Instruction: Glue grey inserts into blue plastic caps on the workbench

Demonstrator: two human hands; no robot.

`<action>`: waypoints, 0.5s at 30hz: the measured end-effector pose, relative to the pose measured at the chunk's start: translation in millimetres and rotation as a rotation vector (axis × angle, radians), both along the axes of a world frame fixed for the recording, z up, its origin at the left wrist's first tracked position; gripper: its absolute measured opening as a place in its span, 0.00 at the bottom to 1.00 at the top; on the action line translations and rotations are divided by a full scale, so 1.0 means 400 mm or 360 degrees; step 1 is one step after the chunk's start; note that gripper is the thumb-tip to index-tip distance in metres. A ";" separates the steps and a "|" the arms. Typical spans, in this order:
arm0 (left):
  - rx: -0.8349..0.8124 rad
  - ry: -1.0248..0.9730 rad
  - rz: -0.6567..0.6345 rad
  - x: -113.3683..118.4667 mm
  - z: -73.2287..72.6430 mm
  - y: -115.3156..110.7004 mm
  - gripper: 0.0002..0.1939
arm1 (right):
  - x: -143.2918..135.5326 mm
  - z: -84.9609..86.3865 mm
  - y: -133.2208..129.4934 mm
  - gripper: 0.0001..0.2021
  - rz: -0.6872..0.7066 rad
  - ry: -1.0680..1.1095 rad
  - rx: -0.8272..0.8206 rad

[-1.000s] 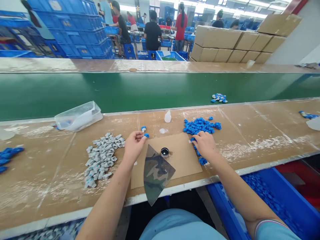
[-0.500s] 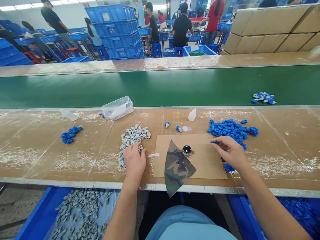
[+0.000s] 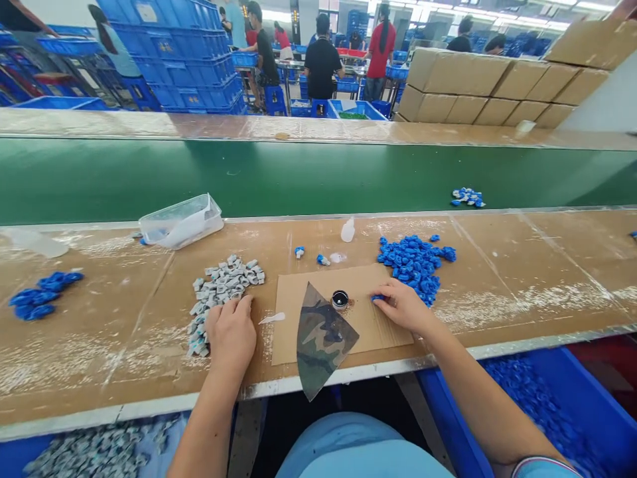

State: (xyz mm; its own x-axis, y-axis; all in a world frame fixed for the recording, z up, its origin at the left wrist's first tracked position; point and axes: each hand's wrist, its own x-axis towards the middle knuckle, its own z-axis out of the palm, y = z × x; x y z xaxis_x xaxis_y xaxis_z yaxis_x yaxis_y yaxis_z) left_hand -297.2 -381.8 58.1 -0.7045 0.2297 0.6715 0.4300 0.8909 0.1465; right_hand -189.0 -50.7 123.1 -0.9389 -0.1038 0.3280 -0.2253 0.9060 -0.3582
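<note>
Grey pieces (image 3: 229, 279) against left hand (image 3: 231, 334), blue piece (image 3: 377, 297) in right hand (image 3: 401, 307)

Beyond the green belt (image 3: 298, 176) before you, stacked blue crates (image 3: 184, 63) stood to your left and cardboard boxes (image 3: 452, 73) to your right, near a pale wall (image 3: 600, 99), while strip lights (image 3: 527, 20) shone overhead.

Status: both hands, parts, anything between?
Left hand at grey pile, grip hidden. Right hand pinching blue part. Camouflage piece, round pot between hands.
</note>
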 end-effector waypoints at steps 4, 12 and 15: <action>0.0283 0.0075 -0.0123 0.016 0.024 0.007 0.17 | -0.003 0.021 -0.034 0.09 0.0138 0.0151 -0.0218; 0.1785 -0.0832 -0.0571 0.090 0.045 0.094 0.18 | -0.041 0.028 -0.108 0.08 0.0301 0.0272 -0.0245; 0.2158 -0.1251 -0.0679 0.120 0.054 0.120 0.23 | -0.051 0.025 -0.111 0.08 0.0308 0.0270 -0.0187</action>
